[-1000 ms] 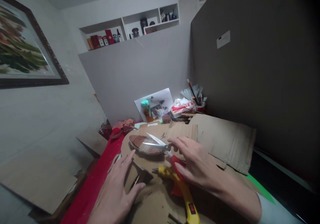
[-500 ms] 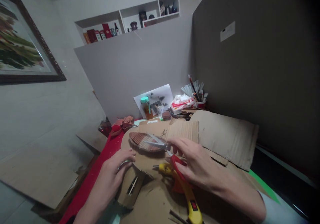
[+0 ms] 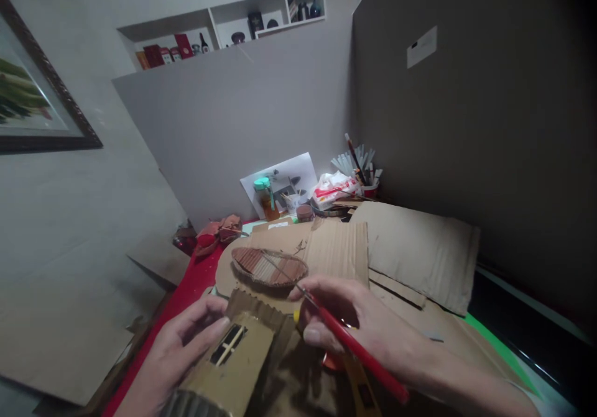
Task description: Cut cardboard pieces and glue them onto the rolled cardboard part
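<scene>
My left hand grips the left side of a small cardboard house model, its thumb against the front. The house is tilted and has a dark window with pale crossbars and a corrugated edge on top. In my right hand is a pair of red-handled scissors, seen edge-on with the thin blades pointing up and left. Beyond the blade tips lies a leaf-shaped corrugated cardboard piece in brown and pale bands. A yellow glue gun lies partly hidden beneath my right hand.
Flat cardboard sheets cover the right and back of the table. Behind them stand a green-lidded jar, a tissue pack and a cup of sticks. Red cloth runs along the left edge. Grey panels enclose the back and right.
The house has been raised and turned so its window faces me more. The scissors, spread before, have swung edge-on, their tips still near the leaf-shaped piece. The view has shifted slightly.
</scene>
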Action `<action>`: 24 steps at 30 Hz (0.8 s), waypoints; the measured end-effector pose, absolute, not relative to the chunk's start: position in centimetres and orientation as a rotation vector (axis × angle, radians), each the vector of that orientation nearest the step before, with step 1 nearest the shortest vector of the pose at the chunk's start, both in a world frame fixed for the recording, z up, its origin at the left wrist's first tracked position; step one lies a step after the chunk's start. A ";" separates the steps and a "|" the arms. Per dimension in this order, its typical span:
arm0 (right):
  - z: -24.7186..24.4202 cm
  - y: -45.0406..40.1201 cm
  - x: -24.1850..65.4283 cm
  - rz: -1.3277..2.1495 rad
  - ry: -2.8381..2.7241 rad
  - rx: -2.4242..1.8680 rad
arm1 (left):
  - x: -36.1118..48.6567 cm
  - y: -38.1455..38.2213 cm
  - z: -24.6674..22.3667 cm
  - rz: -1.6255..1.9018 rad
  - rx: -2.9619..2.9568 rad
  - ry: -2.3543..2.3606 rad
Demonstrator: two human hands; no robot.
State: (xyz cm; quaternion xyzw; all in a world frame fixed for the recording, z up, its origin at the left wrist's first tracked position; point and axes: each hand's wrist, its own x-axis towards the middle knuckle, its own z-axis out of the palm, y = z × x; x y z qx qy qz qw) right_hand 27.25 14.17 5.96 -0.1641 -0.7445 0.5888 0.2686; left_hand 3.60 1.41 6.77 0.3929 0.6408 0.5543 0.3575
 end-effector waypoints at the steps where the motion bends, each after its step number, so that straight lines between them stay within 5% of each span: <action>1: 6.3 14.0 27.2 1.712 -1.947 -0.432 | 3.8 1.7 6.7 1.428 0.955 1.608; 8: 7.6 13.4 27.2 2.080 -1.698 -0.437 | 4.8 2.6 5.9 1.371 0.768 1.472; 24: 7.8 14.3 28.6 1.268 -2.426 -0.596 | 4.7 0.6 8.0 1.724 0.592 1.713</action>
